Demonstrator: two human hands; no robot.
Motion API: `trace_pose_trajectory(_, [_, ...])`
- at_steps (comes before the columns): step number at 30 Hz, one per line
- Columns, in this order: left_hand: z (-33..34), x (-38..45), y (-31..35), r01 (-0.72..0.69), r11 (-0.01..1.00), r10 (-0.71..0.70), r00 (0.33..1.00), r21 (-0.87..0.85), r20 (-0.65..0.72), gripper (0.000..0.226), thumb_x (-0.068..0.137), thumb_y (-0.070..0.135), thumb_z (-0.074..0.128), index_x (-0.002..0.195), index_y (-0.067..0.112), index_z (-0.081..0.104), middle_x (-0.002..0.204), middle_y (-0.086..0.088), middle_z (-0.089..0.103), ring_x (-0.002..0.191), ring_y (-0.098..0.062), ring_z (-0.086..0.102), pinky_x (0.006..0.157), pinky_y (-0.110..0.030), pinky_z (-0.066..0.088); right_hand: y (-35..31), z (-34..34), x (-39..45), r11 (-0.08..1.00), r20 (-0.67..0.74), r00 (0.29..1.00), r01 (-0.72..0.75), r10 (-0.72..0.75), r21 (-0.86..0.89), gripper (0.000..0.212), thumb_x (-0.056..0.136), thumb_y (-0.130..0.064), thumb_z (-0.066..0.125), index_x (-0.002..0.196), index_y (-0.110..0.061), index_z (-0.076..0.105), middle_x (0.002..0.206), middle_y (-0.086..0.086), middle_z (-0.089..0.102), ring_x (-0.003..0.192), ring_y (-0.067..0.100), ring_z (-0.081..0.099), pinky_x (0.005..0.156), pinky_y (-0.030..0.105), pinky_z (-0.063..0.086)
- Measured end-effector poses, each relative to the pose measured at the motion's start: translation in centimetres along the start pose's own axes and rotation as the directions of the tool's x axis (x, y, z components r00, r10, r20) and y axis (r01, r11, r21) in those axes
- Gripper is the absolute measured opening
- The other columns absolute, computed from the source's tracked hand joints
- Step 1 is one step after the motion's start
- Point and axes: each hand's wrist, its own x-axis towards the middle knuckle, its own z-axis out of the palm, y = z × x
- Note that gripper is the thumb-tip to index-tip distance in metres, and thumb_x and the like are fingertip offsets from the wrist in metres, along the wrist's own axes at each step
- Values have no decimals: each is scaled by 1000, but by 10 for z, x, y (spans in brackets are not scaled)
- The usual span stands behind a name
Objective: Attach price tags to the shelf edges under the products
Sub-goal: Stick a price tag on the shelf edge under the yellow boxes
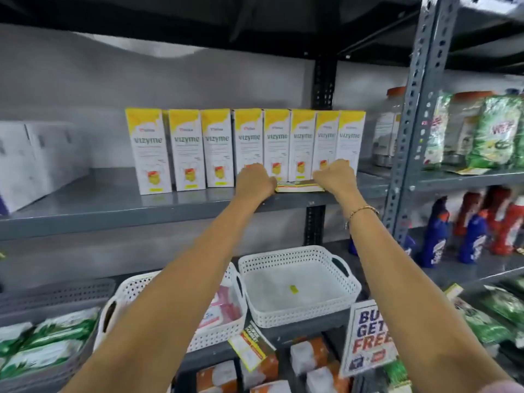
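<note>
A row of several yellow-and-white Vizyme boxes (215, 148) stands on the grey metal shelf (113, 211). A yellow price tag (299, 186) lies flat on the shelf's front edge, below the right-hand boxes. My left hand (255, 181) grips the tag's left end with fingers curled. My right hand (336, 175) grips its right end, and a gold bracelet sits on that wrist. The hands hide the tag's ends and the bottoms of two boxes.
White boxes (31, 160) stand at the shelf's far left. A perforated upright post (414, 123) divides off shelves of green packets and bottles to the right. Below are white baskets (297, 285), another price tag (249, 347) and a promotional sign (368, 336).
</note>
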Motion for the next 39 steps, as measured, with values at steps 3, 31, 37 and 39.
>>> trace_pose_trajectory(3, [3, 1, 10, 87, 996, -85, 995, 28, -54, 35, 90, 20, 54, 60, 8, 39, 61, -4, 46, 57, -20, 47, 44, -26, 32, 5, 0, 11, 1000, 75, 997, -13, 11, 24, 37, 78, -9, 59, 52, -14, 32, 50, 1, 36, 48, 17, 37, 42, 26, 25])
trace_pose_trajectory(31, [10, 11, 25, 359, 893, -373, 928, -273, -2, 45, 77, 29, 73, 108, 5, 51, 114, -12, 60, 108, -30, 55, 98, -42, 44, 11, -25, 37, 976, 338, 936, -156, 97, 152, 15, 85, -12, 67, 93, -4, 57, 62, 4, 52, 52, 11, 44, 48, 21, 36])
trace_pose_trajectory(37, [-5, 9, 22, 328, 854, -303, 945, -405, 126, 18, 88, 20, 63, 87, 6, 52, 74, 0, 56, 80, -18, 55, 70, -28, 42, 7, -30, 28, 967, 342, 935, -164, 89, 197, 25, 85, -15, 68, 103, -1, 58, 71, 4, 56, 55, 9, 46, 46, 20, 35])
trace_pose_trajectory(39, [-11, 6, 19, 281, 890, -238, 958, -360, 160, 17, 92, 21, 57, 97, 6, 53, 76, 0, 57, 77, -13, 54, 68, -26, 41, 5, -32, 26, 967, 350, 935, -141, 59, 214, 37, 84, -13, 70, 114, 4, 57, 97, 12, 63, 78, 16, 59, 62, 23, 45])
